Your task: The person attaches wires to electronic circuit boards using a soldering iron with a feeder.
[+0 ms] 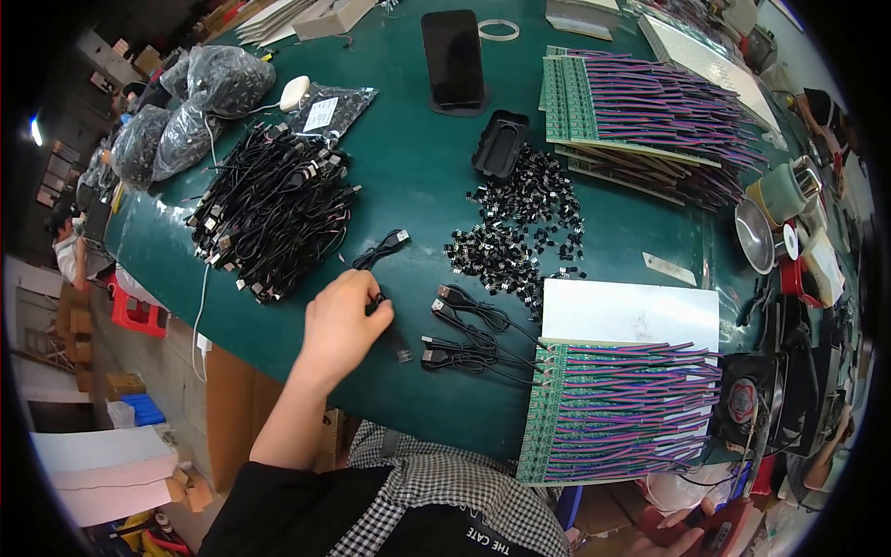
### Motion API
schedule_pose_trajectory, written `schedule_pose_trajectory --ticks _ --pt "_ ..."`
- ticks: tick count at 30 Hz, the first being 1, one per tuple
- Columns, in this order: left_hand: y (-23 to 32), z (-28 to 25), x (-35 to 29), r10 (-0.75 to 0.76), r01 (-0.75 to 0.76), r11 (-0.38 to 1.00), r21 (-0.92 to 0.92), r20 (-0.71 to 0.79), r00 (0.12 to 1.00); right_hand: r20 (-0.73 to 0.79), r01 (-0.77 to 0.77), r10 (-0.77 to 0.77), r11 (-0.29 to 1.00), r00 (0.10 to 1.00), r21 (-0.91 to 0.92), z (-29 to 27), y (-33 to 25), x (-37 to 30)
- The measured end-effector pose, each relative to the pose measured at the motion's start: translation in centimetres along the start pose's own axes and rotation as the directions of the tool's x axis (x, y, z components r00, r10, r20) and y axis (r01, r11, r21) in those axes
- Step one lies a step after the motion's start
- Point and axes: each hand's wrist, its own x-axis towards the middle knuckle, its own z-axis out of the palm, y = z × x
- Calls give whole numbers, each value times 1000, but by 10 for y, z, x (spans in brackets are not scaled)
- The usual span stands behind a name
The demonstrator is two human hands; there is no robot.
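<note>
My left hand is over the green table with its fingers pinched on a black USB cable, mostly hidden by the fingers. Just beyond it lies a coiled USB cable. To its right, several bundled USB cables have their thin ends at a strip of green circuit boards with purple and red wires. At the lower right edge my right hand has its fingers curled round a red object whose kind I cannot make out.
A heap of black cables lies at the left. Loose small black connectors are spread beside a black tray. A phone stands at the back. More wired boards are stacked far right, near a metal bowl.
</note>
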Motion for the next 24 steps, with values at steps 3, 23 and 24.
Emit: schedule_pose_trajectory --ticks 3,23,24 --pt "-1 -10 14 -88 95 991 -95 74 993 114 -222 191 840 975 494 -1 -12 11" --pt "139 -6 -55 638 391 545 -742 670 380 903 -881 -72 198 425 430 11 -102 13" --pt "143 -4 -57 637 405 535 -742 669 384 909 -891 -72 181 411 417 12 -101 11"
